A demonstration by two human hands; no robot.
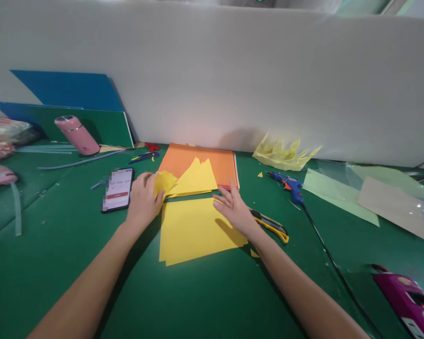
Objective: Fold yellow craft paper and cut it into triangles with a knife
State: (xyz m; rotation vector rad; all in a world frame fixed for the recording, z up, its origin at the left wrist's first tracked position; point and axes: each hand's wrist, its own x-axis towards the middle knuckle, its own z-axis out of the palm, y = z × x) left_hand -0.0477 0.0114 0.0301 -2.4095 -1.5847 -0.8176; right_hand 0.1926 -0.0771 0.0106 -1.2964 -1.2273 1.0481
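Note:
My left hand (144,197) is closed on a bent piece of yellow paper (165,181), with the thumb at its near side. Beside that piece, cut yellow paper points (197,178) lie over an orange sheet (180,157) that tops a stack of coloured paper. My right hand (235,209) hovers with fingers spread and nothing in it, over the right part of the yellow sheets (191,230). Those sheets lie slightly fanned in front of me. Partly behind my right wrist rests a yellow and black utility knife (271,226).
A phone (118,189) lies left of my left hand. To the right are a blue glue gun (292,186) with a black cord, a jagged yellow paper strip (286,155), pale sheets (339,195) and a magenta power strip (406,296). A pink bottle (78,135) leans against boards (116,125).

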